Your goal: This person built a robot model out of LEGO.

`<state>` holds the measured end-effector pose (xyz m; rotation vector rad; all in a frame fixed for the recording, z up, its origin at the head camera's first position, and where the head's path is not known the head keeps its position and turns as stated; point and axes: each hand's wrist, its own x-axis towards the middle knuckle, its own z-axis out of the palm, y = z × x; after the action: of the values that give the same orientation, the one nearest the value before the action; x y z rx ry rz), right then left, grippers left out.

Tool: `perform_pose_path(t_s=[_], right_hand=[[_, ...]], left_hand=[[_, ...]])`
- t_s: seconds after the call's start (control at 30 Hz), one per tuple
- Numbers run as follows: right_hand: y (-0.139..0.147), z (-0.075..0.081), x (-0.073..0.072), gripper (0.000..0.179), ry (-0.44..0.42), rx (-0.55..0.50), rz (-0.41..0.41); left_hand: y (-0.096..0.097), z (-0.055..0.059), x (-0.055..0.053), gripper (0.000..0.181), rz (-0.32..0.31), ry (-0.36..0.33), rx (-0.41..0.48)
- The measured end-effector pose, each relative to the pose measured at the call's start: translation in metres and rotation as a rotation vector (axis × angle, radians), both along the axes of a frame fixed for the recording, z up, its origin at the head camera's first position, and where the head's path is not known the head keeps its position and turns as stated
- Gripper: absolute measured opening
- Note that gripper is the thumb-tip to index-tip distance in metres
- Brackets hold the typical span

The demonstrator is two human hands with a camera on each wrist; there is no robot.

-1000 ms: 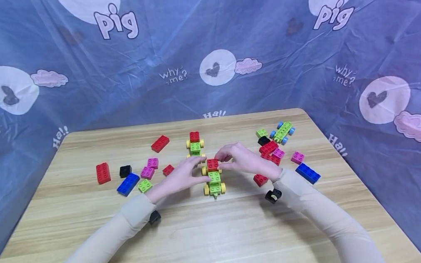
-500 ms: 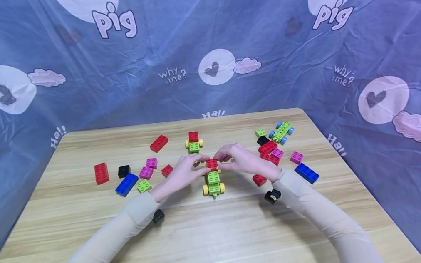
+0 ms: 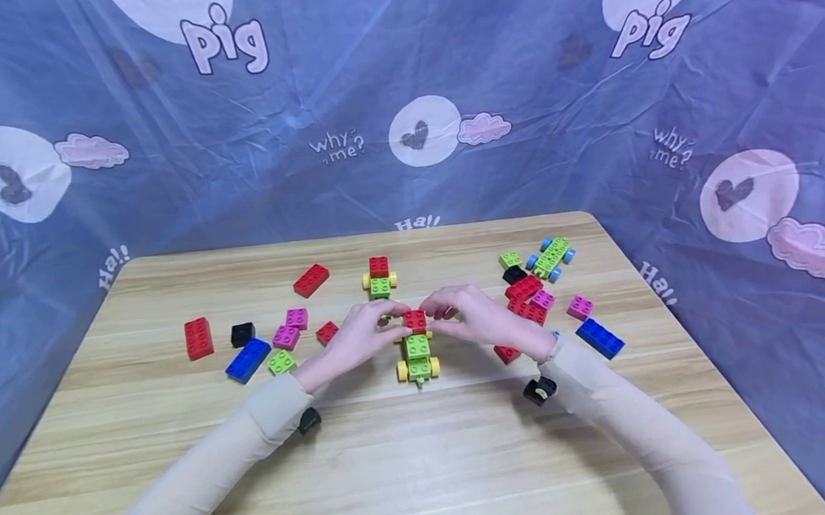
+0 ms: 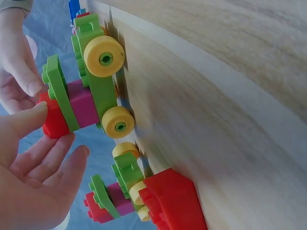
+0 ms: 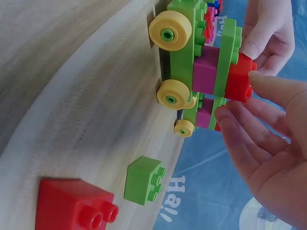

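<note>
A toy car with a green base (image 4: 101,81) and yellow wheels stands on the wooden table in front of me. On the base sits a purple brick (image 4: 82,103), then a green plate (image 4: 61,93), then a red brick (image 3: 414,320) on top. My left hand (image 3: 356,336) pinches the red brick from the left, its thumb on the near part. From the other side my right hand (image 3: 473,318) grips the same brick between thumb and fingers. Just behind, a second car (image 3: 380,285) of like build is partly hidden by the hands.
Loose bricks lie left, among them a blue brick (image 3: 248,360), a red brick (image 3: 199,338) and a black brick (image 3: 242,334). On the right are red bricks (image 3: 524,288), a blue brick (image 3: 599,338) and a green car base with blue wheels (image 3: 552,258). A printed curtain (image 3: 407,192) hangs behind.
My left thumb has moved from beside the green plate up to the red brick. The right hand keeps its place there, its wrist shifting slightly. The cars stay put.
</note>
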<state>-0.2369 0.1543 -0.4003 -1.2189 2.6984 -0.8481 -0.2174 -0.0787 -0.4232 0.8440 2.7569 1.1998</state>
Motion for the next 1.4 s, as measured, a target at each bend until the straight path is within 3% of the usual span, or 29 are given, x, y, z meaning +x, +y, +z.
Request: perform_pose_path(t_s=[0.3, 0.57, 1.07, 1.4], right_hand=[[0.018, 0.002, 0.006, 0.028, 0.048, -0.027, -0.049], [0.055, 0.005, 0.01, 0.027, 0.093, -0.081, -0.086], [0.126, -0.01, 0.027, 0.03, 0.123, 0.035, -0.181], [0.154, -0.02, 0.038, 0.027, 0.116, 0.126, -0.212]], left_hand=[[0.001, 0.0, -0.001, 0.039, -0.005, -0.025, 0.0], [0.003, 0.002, -0.003, 0.041, -0.017, -0.027, -0.018], [0.002, 0.004, -0.003, 0.039, -0.008, -0.049, -0.009], [0.003, 0.004, -0.006, 0.04, -0.013, -0.04, -0.01]])
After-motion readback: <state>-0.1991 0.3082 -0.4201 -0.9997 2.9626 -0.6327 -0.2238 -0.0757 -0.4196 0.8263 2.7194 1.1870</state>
